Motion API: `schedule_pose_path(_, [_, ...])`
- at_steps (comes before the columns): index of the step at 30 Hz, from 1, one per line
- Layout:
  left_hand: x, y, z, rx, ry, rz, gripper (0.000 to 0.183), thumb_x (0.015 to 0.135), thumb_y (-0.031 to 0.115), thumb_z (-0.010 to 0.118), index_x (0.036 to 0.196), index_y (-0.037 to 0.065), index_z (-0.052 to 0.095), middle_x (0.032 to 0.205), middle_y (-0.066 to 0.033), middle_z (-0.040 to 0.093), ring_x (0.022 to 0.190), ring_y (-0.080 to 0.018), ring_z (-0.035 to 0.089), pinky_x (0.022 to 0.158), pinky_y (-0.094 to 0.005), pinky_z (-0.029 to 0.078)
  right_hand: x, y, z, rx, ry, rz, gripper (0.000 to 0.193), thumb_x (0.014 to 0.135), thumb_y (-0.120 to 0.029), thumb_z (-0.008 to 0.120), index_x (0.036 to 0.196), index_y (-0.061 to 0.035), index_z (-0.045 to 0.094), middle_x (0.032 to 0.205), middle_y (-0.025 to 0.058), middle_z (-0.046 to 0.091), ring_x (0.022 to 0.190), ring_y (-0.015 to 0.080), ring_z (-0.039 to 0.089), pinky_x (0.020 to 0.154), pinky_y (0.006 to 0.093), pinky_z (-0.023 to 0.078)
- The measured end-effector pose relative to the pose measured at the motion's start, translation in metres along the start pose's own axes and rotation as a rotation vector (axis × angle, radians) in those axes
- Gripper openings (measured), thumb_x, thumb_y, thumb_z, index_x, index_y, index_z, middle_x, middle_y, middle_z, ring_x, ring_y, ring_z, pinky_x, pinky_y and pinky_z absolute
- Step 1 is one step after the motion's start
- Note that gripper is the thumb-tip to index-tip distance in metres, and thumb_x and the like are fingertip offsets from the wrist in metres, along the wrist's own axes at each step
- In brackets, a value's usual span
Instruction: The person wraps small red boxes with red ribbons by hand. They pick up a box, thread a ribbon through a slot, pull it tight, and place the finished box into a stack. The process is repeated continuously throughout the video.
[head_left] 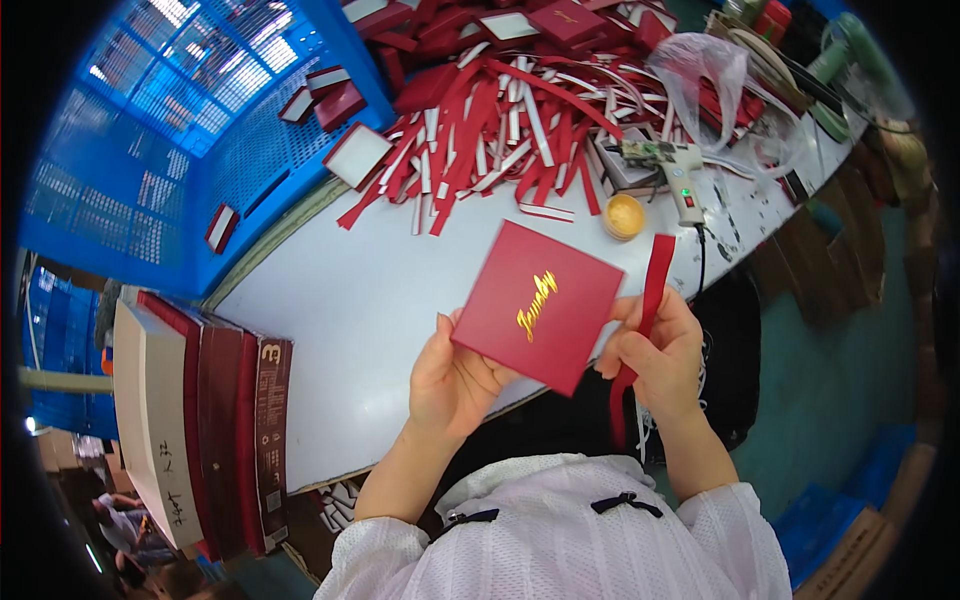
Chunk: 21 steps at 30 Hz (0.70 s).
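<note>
A square dark red jewelry box [538, 300] with gold lettering on its lid is tilted over the table's near edge. My left hand [450, 382] grips its lower left side, thumb at the edge and fingers underneath. On the other side, my right hand [655, 350] pinches a red ribbon [657, 272], which stands up above the fingers and hangs down below them. The right fingertips are close to the box's right edge; whether they touch it I cannot tell.
Across the back of the white table [330, 330] lies a heap of red and white strips [500, 130]. A glue gun [684, 185] and a small yellow tub [624, 216] are at right. At left stand a blue crate [120, 220] and stacked boxes [220, 430].
</note>
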<state>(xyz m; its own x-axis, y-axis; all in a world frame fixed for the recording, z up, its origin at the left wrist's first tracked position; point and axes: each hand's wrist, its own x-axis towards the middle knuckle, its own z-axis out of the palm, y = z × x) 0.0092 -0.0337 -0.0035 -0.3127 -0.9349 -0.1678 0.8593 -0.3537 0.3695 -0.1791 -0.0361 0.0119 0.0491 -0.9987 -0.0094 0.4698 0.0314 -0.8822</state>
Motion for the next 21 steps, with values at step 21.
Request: schedule_pose_path(21, [0.008, -0.043, 0.011, 0.435, -0.077, 0.417, 0.029, 0.09, 0.02, 0.028, 0.107, -0.001, 0.038, 0.101, -0.0123, 0.05, 0.089, -0.0204, 0.053, 0.072, -0.0313, 0.047, -0.008, -0.016, 0.004, -0.811, -0.42, -0.252, 0.02, 0.077, -0.008, 0.049, 0.059, -0.0008, 0.048, 0.054, 0.0094, 0.044, 0.051, 0.0249, 0.045, 0.052, 0.0326, 0.037])
